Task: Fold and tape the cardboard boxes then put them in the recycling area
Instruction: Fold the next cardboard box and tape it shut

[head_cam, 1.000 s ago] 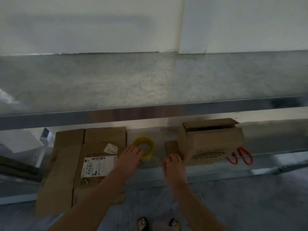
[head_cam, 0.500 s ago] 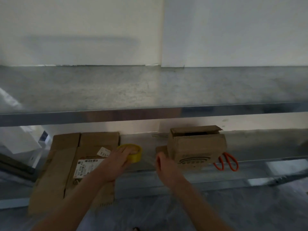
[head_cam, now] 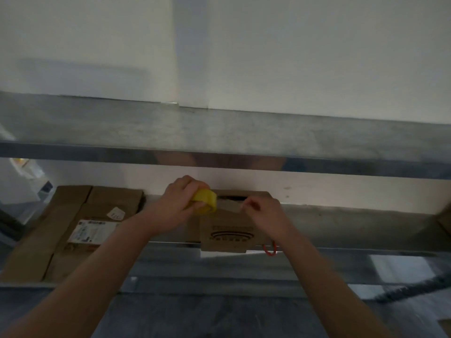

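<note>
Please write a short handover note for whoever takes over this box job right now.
Left hand: holds the yellow tape roll.
Right hand: pinches the tape end, pulled out from the roll above the box.
Box stands on the lower shelf, top flap not yet taped. Flat cardboard lies to its left; red scissors peek out behind the box.
Done: tape started.
Left: seal the box, cut the tape, move the cardboard to recycling.

Two bare forearms, no sleeves, left hand (head_cam: 177,203), right hand (head_cam: 264,212), no rings/watch visible
</note>
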### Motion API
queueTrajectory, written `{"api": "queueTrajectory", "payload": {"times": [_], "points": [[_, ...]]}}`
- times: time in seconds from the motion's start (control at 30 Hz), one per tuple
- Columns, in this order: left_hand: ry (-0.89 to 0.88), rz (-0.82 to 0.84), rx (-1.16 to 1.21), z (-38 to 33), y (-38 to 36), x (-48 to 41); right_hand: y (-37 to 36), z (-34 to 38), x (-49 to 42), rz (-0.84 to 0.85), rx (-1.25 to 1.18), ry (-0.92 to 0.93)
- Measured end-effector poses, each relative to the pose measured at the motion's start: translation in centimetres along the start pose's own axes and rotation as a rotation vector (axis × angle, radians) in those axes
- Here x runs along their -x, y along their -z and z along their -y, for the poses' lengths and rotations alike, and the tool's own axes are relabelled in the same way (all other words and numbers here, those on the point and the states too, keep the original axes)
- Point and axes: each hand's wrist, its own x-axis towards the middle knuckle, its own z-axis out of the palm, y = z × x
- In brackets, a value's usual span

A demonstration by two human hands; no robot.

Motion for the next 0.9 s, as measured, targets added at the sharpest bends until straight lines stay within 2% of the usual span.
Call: {"api": "queueTrajectory", "payload": {"times": [0.27, 0.5, 0.67, 0.9], "points": [[0.125, -0.028, 0.102, -0.3, -1.1, -4.3, 3.5, -2.2, -1.7, -0.021, -0.185, -0.029], [0.168, 0.070, 0.096, 2.1, -3.8, -6.7, 2.8, -4.4, -3.6, -0.053, -0.079, -0.094], [0.157, 0.074, 0.092, 2.7, -5.0, -8.0, 2.4, -6.0, -4.3, -0.086, -0.181, -0.183], [0.213, 0.108, 0.168, 2.6, -5.5, -8.7, 2.5, -7.0, -5.5, -0.057, -0.101, -0.204]]}}
